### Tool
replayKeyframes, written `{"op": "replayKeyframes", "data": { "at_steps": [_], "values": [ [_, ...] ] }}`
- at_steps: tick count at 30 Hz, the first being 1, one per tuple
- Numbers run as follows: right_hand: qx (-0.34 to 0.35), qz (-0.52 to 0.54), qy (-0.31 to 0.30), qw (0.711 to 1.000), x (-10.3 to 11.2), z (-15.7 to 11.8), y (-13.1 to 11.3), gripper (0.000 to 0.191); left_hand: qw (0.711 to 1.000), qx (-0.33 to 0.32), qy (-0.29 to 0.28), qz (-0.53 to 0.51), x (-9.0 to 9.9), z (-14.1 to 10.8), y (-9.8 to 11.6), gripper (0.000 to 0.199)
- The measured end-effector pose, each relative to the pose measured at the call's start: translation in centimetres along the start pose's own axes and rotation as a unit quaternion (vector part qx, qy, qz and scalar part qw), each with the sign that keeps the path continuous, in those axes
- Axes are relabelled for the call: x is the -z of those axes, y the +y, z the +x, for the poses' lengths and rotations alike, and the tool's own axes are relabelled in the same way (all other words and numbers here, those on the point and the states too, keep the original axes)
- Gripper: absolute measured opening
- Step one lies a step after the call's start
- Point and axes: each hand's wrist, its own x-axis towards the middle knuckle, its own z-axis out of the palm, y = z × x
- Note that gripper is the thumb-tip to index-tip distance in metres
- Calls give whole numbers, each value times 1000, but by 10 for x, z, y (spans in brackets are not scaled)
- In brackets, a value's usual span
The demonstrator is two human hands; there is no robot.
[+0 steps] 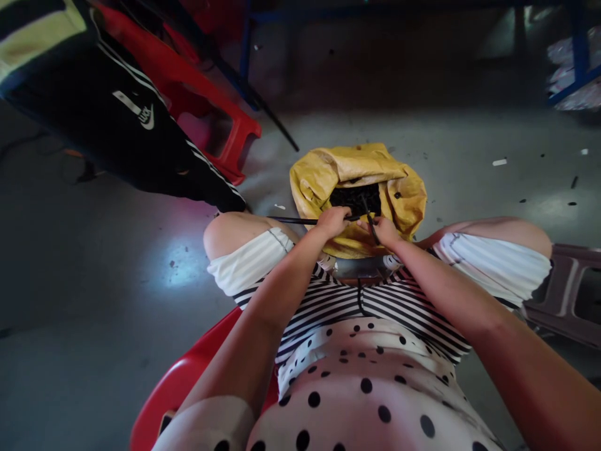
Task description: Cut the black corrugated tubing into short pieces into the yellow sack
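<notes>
A yellow woven sack (pixel 359 161) with a rolled-down rim stands open on the floor between my knees, with a heap of small black pieces (pixel 350 197) inside. Above its near edge, my left hand (pixel 334 221) is closed around a thin black rod (pixel 293 220) that sticks out to the left. Close beside it on the right, my right hand (pixel 385 232) is closed on a dark slim tool (pixel 370 227), which looks like scissors or snips, pointing into the sack's mouth. The rod's right end lies near the tool; whether they touch is unclear.
A person's leg in black trousers (pixel 136 144) is at the upper left, beside a red plastic stool (pixel 235 144). Another dark rod (pixel 282 128) slants down there. A blue metal frame (pixel 575 88) stands at the upper right, and a grey-brown stool (pixel 561 288) at the right. Scraps dot the floor.
</notes>
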Motion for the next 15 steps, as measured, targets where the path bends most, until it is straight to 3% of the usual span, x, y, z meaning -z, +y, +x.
{"op": "replayKeyframes", "data": {
  "at_steps": [3, 5, 8, 12, 15],
  "values": [
    [-12, 160, 1, 987, -1, 4, 1, 60, 997, -56, -36, -44, -7, 0, 4, 26],
    [-21, 199, 28, 979, -1, 7, 2, 60, 994, -68, -50, -67, -10, 2, 3, 27],
    [-21, 121, 74, 990, 1, 8, 4, 53, 997, -30, -31, -58, -6, 7, -5, 28],
    [-17, -58, 30, 998, 5, 6, 1, 28, 997, 30, 35, -57, 7, 12, -17, 30],
    [-13, -81, 14, 997, 8, 4, -3, 24, 994, 38, 65, -77, 14, 14, -19, 30]
  ]
}}
